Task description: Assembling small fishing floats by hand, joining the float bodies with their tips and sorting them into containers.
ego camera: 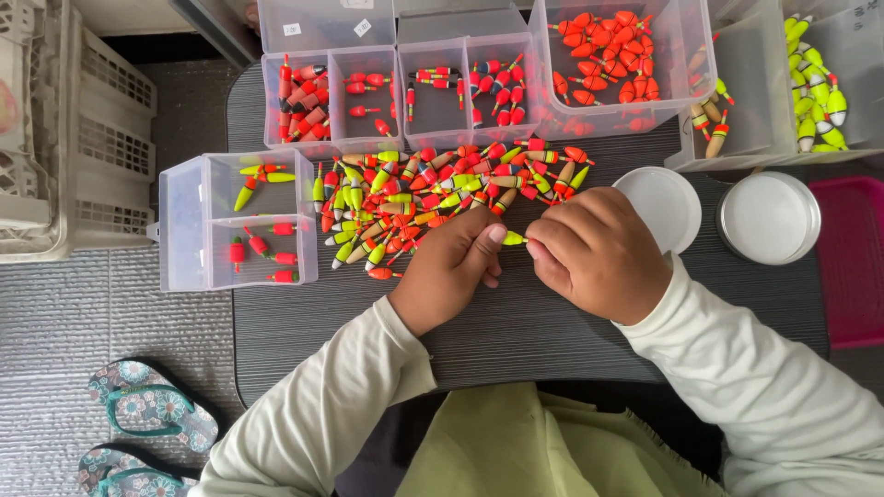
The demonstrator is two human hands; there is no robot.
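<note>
A small yellow-green float [514, 238] is pinched between the left hand [451, 267] and right hand [599, 253] (mostly hidden by fingertips), just below the float pile [442, 193].

Two small white paper labels [293, 29] stuck on front wall of clear plastic box [324, 26] at far edge, left of centre; second label [362, 28] just right of first, tilted. Both roughly square. Another white label strip [356, 4] partly cut off at top edge above them. Dark markings [863, 7] on clear bin at far right corner, too small to tell. No screens, no signs.
</note>
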